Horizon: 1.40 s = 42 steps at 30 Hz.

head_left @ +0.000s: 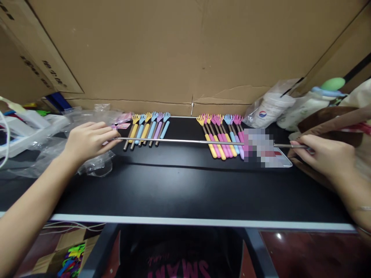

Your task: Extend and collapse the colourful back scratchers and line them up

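A long, thin metal telescopic rod point(179, 140) is stretched level across the black table between my two hands. My left hand point(89, 141) pinches its left end, and the fingers hide what is there. My right hand point(326, 156) is closed round the thicker right end. Behind the rod, at left, lies a row of back scratchers point(149, 129) with yellow, blue and purple claws and grips. A second group of back scratchers point(222, 137), in yellow, pink, blue and purple, lies right of the middle, partly crossed by the rod.
Clear plastic bags point(95, 166) lie by my left hand, near a white device point(37, 127). A blurred-out flat item point(282, 158) sits near my right hand. Behind it stand a bagged white cup point(268, 110) and a bottle point(314, 102). Cardboard point(174, 50) walls the back.
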Available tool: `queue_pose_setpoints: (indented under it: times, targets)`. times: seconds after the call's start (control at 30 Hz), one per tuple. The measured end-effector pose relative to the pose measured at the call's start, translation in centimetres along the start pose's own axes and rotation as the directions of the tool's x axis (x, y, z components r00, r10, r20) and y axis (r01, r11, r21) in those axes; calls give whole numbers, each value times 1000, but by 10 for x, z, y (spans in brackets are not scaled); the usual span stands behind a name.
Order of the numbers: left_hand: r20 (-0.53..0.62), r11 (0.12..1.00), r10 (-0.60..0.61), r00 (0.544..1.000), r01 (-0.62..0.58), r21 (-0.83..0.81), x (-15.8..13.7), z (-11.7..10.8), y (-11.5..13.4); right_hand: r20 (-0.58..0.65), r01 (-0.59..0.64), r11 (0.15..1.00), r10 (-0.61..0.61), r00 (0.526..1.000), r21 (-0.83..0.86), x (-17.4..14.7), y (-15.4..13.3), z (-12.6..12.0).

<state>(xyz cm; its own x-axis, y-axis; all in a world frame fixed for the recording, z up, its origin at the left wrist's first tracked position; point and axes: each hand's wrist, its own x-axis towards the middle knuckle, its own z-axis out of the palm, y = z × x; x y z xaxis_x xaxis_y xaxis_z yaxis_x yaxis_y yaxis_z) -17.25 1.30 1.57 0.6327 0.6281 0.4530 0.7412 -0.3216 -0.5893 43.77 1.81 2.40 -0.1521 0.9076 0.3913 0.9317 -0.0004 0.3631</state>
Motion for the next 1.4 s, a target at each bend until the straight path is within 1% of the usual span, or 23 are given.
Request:
queue_pose_setpoints:
  times: [0.1,0.23,0.37,0.47,0.5,0.63,0.73,0.83,0.93,1.0,1.07,1.13,1.2,1.3,1.4]
  targets:
    - [-2,1000,-21,1000,21,-5,0,-2,-3,7,-79,997,79,997,27,3,2,3]
    - [-4,998,-61,998,61,28,-1,-3,-7,53,-205,979,205,977,-15,4,1,0]
    - [-18,998,-45,999,46,35,-2,-3,-9,141,-248,965,258,956,-88,4,-4,-8]
    - [-34,1000,-15,999,15,17,-1,-3,-10,145,-275,950,297,944,-150,5,-10,-14]
    - [-22,1000,-12,1000,12,9,-1,-3,-10,140,-285,945,308,941,-162,5,-12,-15]
    - [86,1000,0,996,2,-29,0,1,-9,115,-306,935,329,937,-182,5,-25,-20]
    - [108,999,22,994,-19,-34,-1,3,-9,133,-250,950,277,952,-186,3,-34,-24]
    - [130,998,48,990,-53,39,-1,2,-11,166,-185,965,217,962,-188,3,-41,-28]
    - [129,995,38,991,-50,86,4,-5,-8,149,-166,965,198,969,-204,4,-52,-34]
    - [95,997,51,994,-55,48,12,-12,1,134,-115,973,143,981,-199,5,-67,-38]
    - [36,995,95,995,-93,-35,23,-17,17,120,-6,988,25,992,-152,6,-89,-44]
    - [-12,985,137,991,-137,-107,35,-22,36,80,106,991,-100,992,-84,7,-113,-49]
    - [-34,977,159,987,-162,-141,45,-25,54,44,166,984,-163,986,-58,8,-134,-55]
    - [-50,976,125,991,-132,-173,51,-27,68,25,192,981,-191,981,-26,11,-148,-60]
    - [-43,973,81,996,-88,-214,48,-26,65,57,173,985,-173,983,1,11,-141,-61]
